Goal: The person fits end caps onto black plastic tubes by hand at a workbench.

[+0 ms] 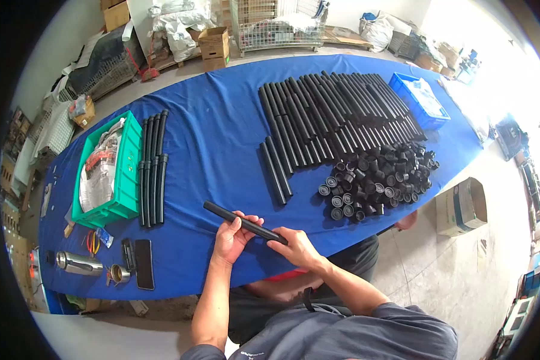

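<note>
A black plastic tube (222, 211) is held at a slant above the near edge of the blue-covered table. My left hand (229, 241) is closed around its middle from below, thumb on top. The tube's right end is hidden inside my right hand (298, 249), whose fingers wrap over it. Past my hands, two single tubes (276, 171) lie beside a large stack of black tubes (342, 111). To the right is a heap of black round caps (381, 186). Capped tubes (153, 168) lie in two rows at the left.
A green crate (129, 171) holding papers stands at the left, a blue bin (423, 99) at the far right. A steel thermos (78, 263), its cup (119, 274), a phone (144, 264) and pliers (93, 242) lie front left. A cardboard box (462, 207) sits on the floor.
</note>
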Demonstrator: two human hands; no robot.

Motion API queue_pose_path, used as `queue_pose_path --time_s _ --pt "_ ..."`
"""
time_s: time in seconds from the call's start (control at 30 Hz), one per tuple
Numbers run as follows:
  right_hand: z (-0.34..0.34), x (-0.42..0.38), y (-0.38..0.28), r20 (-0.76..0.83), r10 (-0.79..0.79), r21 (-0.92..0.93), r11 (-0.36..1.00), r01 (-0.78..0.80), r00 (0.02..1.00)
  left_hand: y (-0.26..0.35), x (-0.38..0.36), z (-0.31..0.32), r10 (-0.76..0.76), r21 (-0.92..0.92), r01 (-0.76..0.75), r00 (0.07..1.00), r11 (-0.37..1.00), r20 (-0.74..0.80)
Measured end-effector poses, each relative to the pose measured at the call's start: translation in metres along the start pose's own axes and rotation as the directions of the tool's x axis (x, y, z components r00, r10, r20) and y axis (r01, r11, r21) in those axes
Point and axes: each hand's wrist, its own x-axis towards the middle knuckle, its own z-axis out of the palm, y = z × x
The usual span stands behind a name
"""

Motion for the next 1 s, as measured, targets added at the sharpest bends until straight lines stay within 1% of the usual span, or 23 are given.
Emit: queue_pose_path --time_s 0.03,0.1,0.13,0.2,0.23,0.27,0.37,0.4,0.5,0.53,0.57,0.63,0.67,0.7,0.73,0.77,0.8,0.83,0.9,0.93,0.97,1.0 --pt "0.001 -0.001 0.000 -0.005 -0.010 -0.009 1.000 0.010 1.000 -0.002 0.000 -0.003 0.002 -0.007 -0.002 1.000 1.000 0.003" --pt "-0.004 0.001 -0.003 0.055 0.050 0.025 0.998 -0.051 0.997 -0.002 0.000 -0.005 0.008 -0.019 -0.008 1.000 1.000 0.009" --pt "-0.007 0.003 -0.004 0.085 0.075 0.041 0.996 -0.079 0.994 -0.001 0.000 -0.003 0.004 -0.011 -0.004 1.000 1.000 -0.014" --pt "-0.001 0.000 0.000 -0.004 -0.046 -0.124 0.991 0.045 0.999 0.000 -0.001 0.004 0.001 0.004 -0.001 0.998 1.000 -0.062" --pt "0.001 0.001 0.001 -0.038 -0.114 -0.209 0.972 0.104 0.993 0.001 0.000 0.005 -0.006 0.003 0.006 0.998 1.000 -0.057" --pt "0.000 0.000 0.001 -0.031 -0.164 -0.295 0.944 0.147 0.986 0.002 0.000 0.005 -0.012 -0.001 0.012 0.998 1.000 -0.054" --pt "-0.003 0.000 -0.009 -0.048 -0.134 -0.147 0.981 0.125 0.990 0.000 -0.002 -0.002 -0.009 -0.022 0.009 1.000 1.000 -0.015" --pt "-0.014 0.001 -0.031 0.094 0.162 0.058 0.984 -0.167 0.982 0.001 -0.002 -0.002 -0.012 -0.029 0.012 1.000 1.000 -0.005" --pt "-0.009 0.002 -0.016 0.074 0.156 0.050 0.986 -0.159 0.985 0.001 -0.002 0.001 -0.018 -0.013 0.018 1.000 1.000 -0.005" --pt "-0.002 0.000 -0.008 -0.064 -0.140 -0.177 0.976 0.127 0.988 0.000 -0.002 0.002 -0.016 -0.003 0.016 1.000 1.000 -0.020" --pt "0.000 0.000 -0.003 -0.076 -0.149 -0.197 0.972 0.131 0.986 -0.001 -0.001 0.002 -0.011 0.006 0.011 0.999 1.000 -0.037" --pt "0.002 0.000 0.000 -0.088 -0.158 -0.229 0.964 0.134 0.984 -0.002 -0.001 -0.003 -0.007 -0.019 0.007 1.000 1.000 -0.002" --pt "0.001 0.001 -0.003 -0.110 -0.106 -0.078 0.992 0.098 0.988 -0.002 -0.001 -0.005 -0.003 -0.028 0.004 1.000 1.000 0.016" --pt "-0.009 0.003 -0.020 0.119 0.324 0.152 0.928 -0.340 0.938 -0.002 -0.001 -0.006 0.000 -0.038 0.001 0.999 0.999 0.035" --pt "-0.011 0.004 -0.015 0.168 0.353 0.190 0.905 -0.382 0.920 -0.001 -0.001 -0.006 -0.021 -0.066 0.024 0.999 0.998 0.045" --pt "-0.011 0.006 -0.009 0.216 0.378 0.225 0.878 -0.422 0.900 -0.001 0.000 -0.006 -0.028 -0.058 0.029 0.999 0.998 0.018" --pt "-0.006 0.005 -0.004 0.038 0.092 0.011 0.996 -0.092 0.995 -0.001 0.001 -0.002 -0.035 -0.050 0.035 0.999 0.998 -0.008" --pt "-0.002 0.004 -0.001 -0.027 0.004 -0.059 0.998 -0.005 1.000 -0.002 0.001 0.000 -0.043 -0.045 0.041 0.998 0.998 -0.037" --pt "0.003 0.003 0.001 -0.137 -0.185 -0.207 0.966 0.154 0.973 -0.001 0.002 -0.003 -0.043 -0.067 0.042 0.999 0.997 -0.012" --pt "0.005 0.008 0.001 -0.149 -0.226 -0.129 0.970 0.208 0.963 -0.002 0.001 -0.004 -0.040 -0.086 0.040 0.999 0.995 0.006" --pt "-0.001 0.001 -0.002 0.065 0.293 0.276 0.913 -0.299 0.954 -0.003 0.001 -0.006 -0.035 -0.104 0.038 0.999 0.994 0.024" --pt "-0.004 0.004 -0.003 0.144 0.339 0.372 0.852 -0.368 0.930 -0.003 0.000 -0.007 -0.038 -0.130 0.043 0.998 0.991 0.044"
